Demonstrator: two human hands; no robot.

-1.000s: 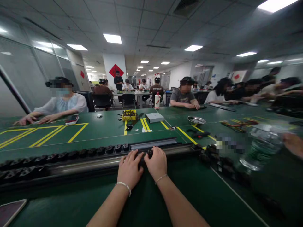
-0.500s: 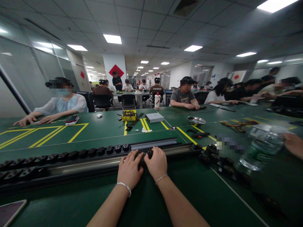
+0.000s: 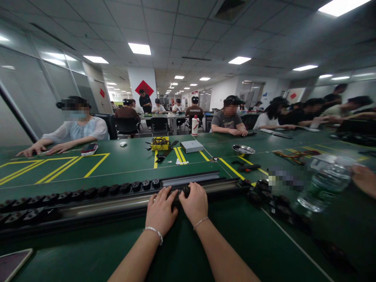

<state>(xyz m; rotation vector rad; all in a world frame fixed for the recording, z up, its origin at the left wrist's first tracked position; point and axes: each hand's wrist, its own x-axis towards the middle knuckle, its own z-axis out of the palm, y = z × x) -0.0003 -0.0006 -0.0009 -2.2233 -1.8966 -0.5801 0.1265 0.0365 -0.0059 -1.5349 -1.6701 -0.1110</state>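
Observation:
My left hand (image 3: pixel 161 211) lies with its fingers stretched over the long dark rail with a shiny metal strip (image 3: pixel 111 206). Close beside it, my right hand (image 3: pixel 195 204) curls around a small black knob-like part (image 3: pixel 186 190) at the rail; most of that part is hidden by the fingers. A row of black round-topped parts (image 3: pixel 103 190) sits in a second rail just behind. More of these black parts (image 3: pixel 32 215) stand at the left end of the near rail.
Loose black parts (image 3: pixel 282 205) and a clear plastic bottle (image 3: pixel 326 184) are at right, beside another person's hand (image 3: pixel 364 178). Farther back lie a steel bowl (image 3: pixel 243 149), a grey box (image 3: pixel 192 146) and a yellow box with cables (image 3: pixel 160 143). A phone-like device (image 3: pixel 13 262) lies front left.
Both hands stay almost exactly where they were on the rail. My right hand has shifted very slightly to the right.

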